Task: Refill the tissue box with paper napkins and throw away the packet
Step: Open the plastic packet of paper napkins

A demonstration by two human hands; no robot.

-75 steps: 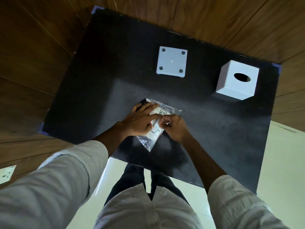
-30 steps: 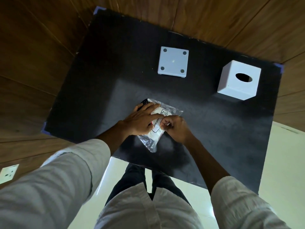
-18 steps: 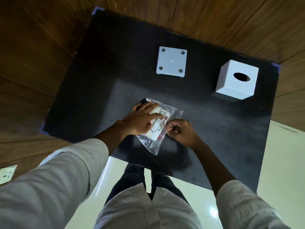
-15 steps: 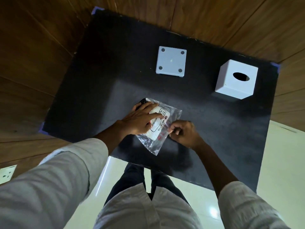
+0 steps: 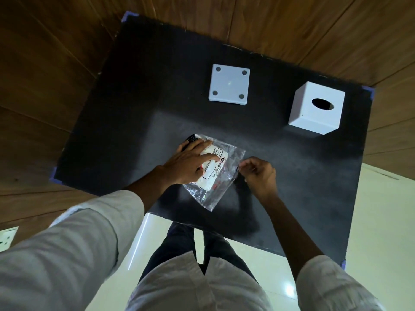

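A clear plastic packet (image 5: pixel 219 173) with white napkins inside lies on the black mat (image 5: pixel 125 113) near its front edge. My left hand (image 5: pixel 189 163) lies flat on the packet's left part, fingers spread, pressing it down. My right hand (image 5: pixel 258 172) pinches the packet's right edge between thumb and fingertips. The white cube tissue box cover (image 5: pixel 316 107) with its oval slot facing up stands at the back right. Its flat white base plate (image 5: pixel 229 85), with round pads at the corners, lies at the back middle.
The mat covers a small table against wood-panelled walls. A small dark object (image 5: pixel 190 139) peeks out from under the packet's far left corner. Pale floor tiles (image 5: pixel 381 221) show to the right and below, with my legs at the table's front edge.
My right hand has slid from the middle of the packet to its right edge, drawing the plastic out flatter and more of the label into view. My left hand has stayed on the packet.
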